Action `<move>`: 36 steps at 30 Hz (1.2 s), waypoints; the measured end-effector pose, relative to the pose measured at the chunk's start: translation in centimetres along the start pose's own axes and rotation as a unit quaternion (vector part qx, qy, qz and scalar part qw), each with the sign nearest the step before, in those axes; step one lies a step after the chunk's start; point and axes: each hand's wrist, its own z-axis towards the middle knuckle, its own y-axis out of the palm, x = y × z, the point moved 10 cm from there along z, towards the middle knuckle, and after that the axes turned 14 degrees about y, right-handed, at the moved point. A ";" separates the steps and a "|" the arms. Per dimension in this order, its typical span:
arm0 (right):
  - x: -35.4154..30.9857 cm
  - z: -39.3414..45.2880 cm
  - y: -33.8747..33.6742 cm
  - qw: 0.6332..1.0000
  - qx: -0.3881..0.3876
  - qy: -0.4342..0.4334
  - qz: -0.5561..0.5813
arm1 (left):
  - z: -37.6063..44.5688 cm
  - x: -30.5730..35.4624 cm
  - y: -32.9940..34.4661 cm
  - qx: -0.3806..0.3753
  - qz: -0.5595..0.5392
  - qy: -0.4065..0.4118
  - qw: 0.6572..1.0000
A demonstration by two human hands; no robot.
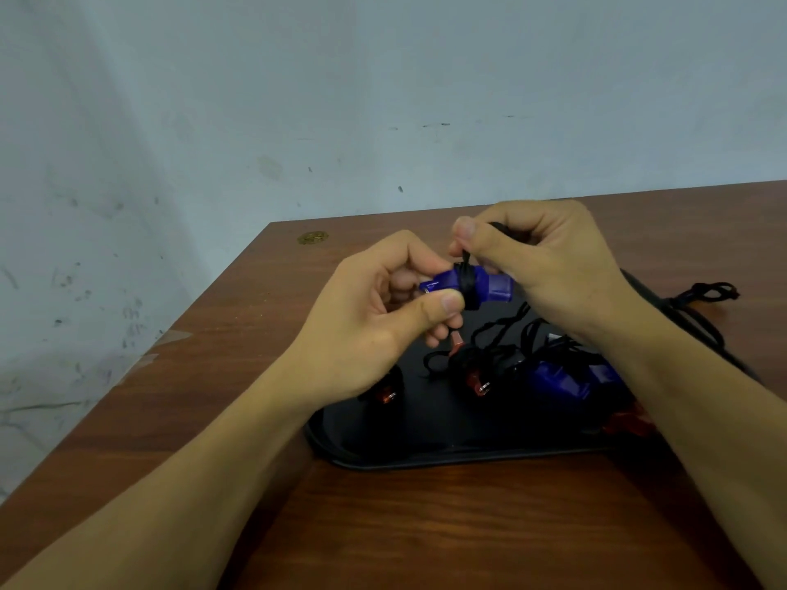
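A small blue plastic whistle-like piece (489,287) with black cord wound round its middle is held in the air above a black tray (426,436). My left hand (383,308) pinches its narrow left end between thumb and fingers. My right hand (536,257) pinches the black cord (466,259) just above the piece, fingers curled. The piece's right end lies against my right palm.
The tray lies on a brown wooden table (383,525) and holds more blue pieces (558,381), red pieces (475,383) and tangled black cords. Another cord (711,291) lies off the tray at the right. A scuffed wall stands behind; the table's left edge is near.
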 end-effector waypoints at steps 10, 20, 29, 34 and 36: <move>2.2 0.0 2.2 0.996 -0.040 0.077 0.035 | -0.1 -1.6 -1.8 0.154 -0.186 -0.049 0.969; -0.5 -1.8 4.0 0.955 0.031 -0.091 -0.281 | -0.6 -2.5 -5.3 0.238 0.001 -0.062 0.969; -3.3 -2.3 1.2 0.946 0.099 -0.180 -0.251 | -0.4 -1.3 -4.7 0.124 0.242 -0.040 0.961; -2.7 -1.6 -0.2 0.973 0.095 -0.131 -0.162 | -0.1 -0.5 -3.4 0.060 0.242 -0.020 0.968; -2.1 -1.3 -0.5 0.982 0.084 -0.107 -0.130 | 0.0 -0.3 -2.9 0.039 0.233 -0.012 0.972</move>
